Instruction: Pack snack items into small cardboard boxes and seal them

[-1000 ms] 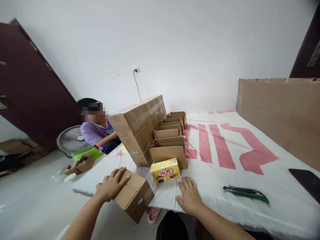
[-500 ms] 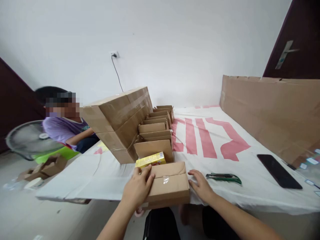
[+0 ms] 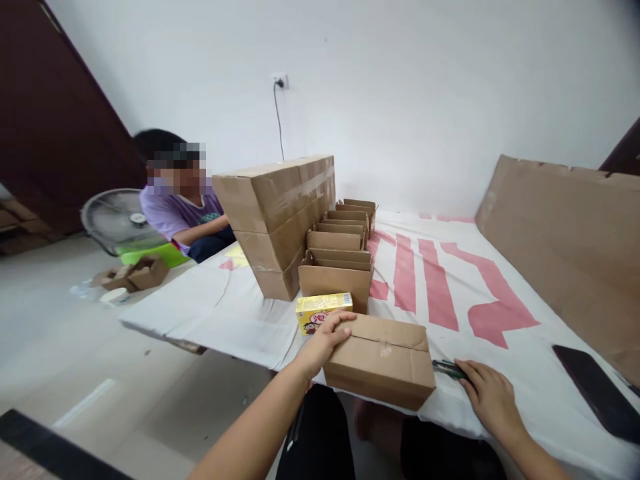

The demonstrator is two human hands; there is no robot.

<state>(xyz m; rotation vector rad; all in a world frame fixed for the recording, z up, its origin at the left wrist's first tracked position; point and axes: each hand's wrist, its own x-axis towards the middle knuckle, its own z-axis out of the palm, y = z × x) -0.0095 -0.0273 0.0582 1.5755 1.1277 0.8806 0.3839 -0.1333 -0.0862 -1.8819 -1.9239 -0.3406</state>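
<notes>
A closed cardboard box (image 3: 383, 363) with a bit of clear tape on its top lies at the near table edge. My left hand (image 3: 334, 333) grips its far left corner, thumb on top. Just behind that hand stands a yellow printed carton (image 3: 313, 308), partly covered by my fingers. To the right of the box, my right hand (image 3: 487, 387) is closed over the handle of a green utility knife (image 3: 447, 368), which lies on the cloth; the palm hides most of the handle.
Stacked taped cartons (image 3: 280, 220) stand behind, beside a row of open cardboard boxes (image 3: 335, 280). A black phone (image 3: 595, 383) lies at right before a large cardboard sheet (image 3: 565, 247). Across the table at left sits a person in a purple shirt (image 3: 167, 210), near a fan (image 3: 115, 220).
My right hand has left the box's side and moved right onto the utility knife. My left hand stays on the box. The view has turned left, and the box sits slightly rotated.
</notes>
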